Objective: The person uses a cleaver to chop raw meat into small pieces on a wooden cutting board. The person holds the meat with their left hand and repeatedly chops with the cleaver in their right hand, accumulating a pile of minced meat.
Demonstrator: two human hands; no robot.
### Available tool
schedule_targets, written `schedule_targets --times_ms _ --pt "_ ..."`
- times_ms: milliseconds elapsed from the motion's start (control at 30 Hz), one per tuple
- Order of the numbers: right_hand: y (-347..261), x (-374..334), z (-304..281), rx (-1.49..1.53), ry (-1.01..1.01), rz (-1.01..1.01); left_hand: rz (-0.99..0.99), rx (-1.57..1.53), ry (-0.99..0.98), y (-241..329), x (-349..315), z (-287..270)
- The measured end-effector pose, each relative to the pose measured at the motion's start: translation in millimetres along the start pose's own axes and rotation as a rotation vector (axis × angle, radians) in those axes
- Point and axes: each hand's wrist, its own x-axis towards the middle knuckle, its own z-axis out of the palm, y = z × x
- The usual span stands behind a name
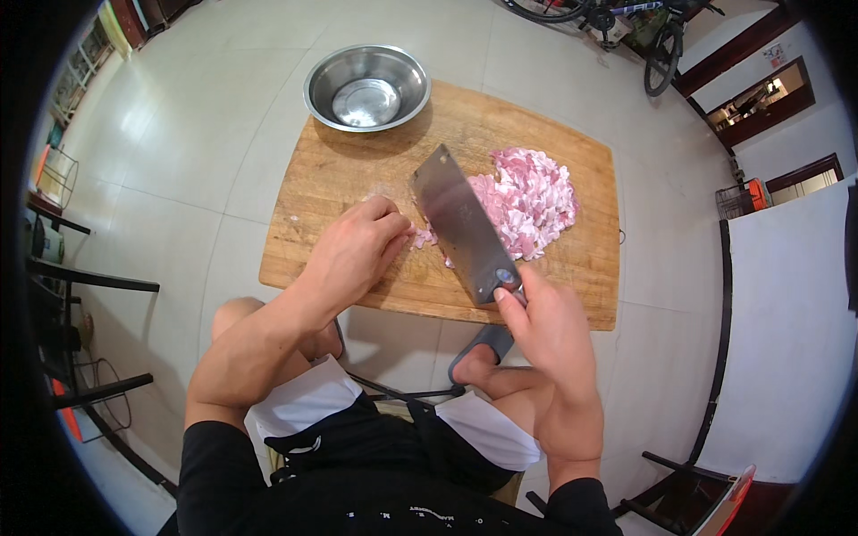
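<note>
My right hand (556, 323) is closed round the handle of a broad steel cleaver (466, 228), its thumb against the base of the blade. The blade slants up and left over the wooden cutting board (344, 174), beside a heap of sliced pink meat (534, 201). Left of the blade, my left hand (356, 246) rests low over the board with its fingers curled together. A few small meat scraps (424, 238) lie between those fingertips and the blade. Whatever the left fingers pinch, if anything, is hidden.
A metal bowl (366, 96) with nothing in it stands on the board's far left corner. My knees and slippered feet are below the near edge. Black chair legs (98, 272) stick out at the left, and a bicycle (617, 22) stands at the back right.
</note>
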Motion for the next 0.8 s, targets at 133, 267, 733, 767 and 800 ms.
schedule_targets --times_ms 133,267,733,767,800 --pt "-11 -9 4 -0.093 -0.040 -0.009 -0.004 0.022 -0.017 -2 -1 1" --pt "-15 -13 7 -0.142 -0.057 -0.064 0.010 0.015 -0.021 -2 1 2" --pt "-49 15 19 -0.150 -0.179 -0.079 0.025 0.029 -0.053 -7 1 5" --pt "-47 22 28 -0.139 -0.147 -0.108 0.023 0.037 -0.061 -9 -1 5" --pt "-45 29 36 -0.126 -0.116 -0.138 0.020 0.042 -0.068 -10 -3 4"
